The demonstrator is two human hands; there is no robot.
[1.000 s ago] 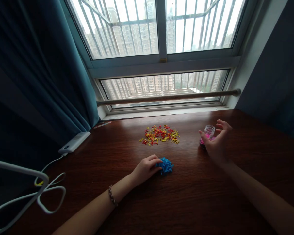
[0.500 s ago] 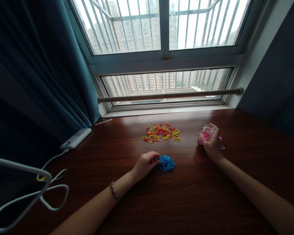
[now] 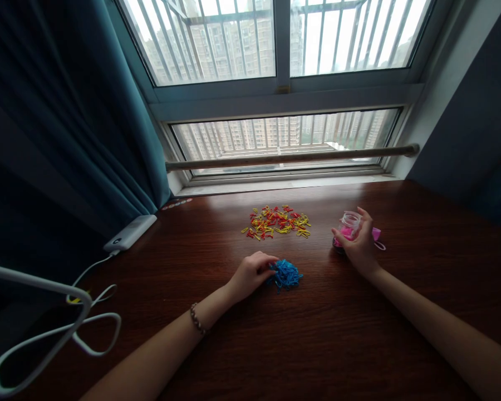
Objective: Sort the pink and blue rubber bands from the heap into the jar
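Observation:
At the left edge of a small heap of blue clip-like pieces [image 3: 288, 274], my left hand [image 3: 250, 274] rests with fingers curled and thumb drawn in. Its fingertips touch the heap, and whatever they pinch is too small to make out. My right hand [image 3: 362, 248] is wrapped around a small clear jar [image 3: 350, 219] with pink contents, thumb on its near left side and fingers behind. The jar's mouth is uncovered. A pink piece with a pale loop [image 3: 377, 236] shows just right of that hand. Farther back, red and yellow clip-like pieces [image 3: 278, 221] lie scattered.
Everything lies on a dark brown wooden table [image 3: 275, 345]. A white power bank-like box [image 3: 131, 233] with a white cable [image 3: 86, 303] sits at the left by a blue curtain [image 3: 121, 139]. A barred window with a horizontal rail [image 3: 292, 159] stands behind the table.
The view has shifted slightly. My right hand and the jar have moved a little to the left. My left hand stays at the blue heap.

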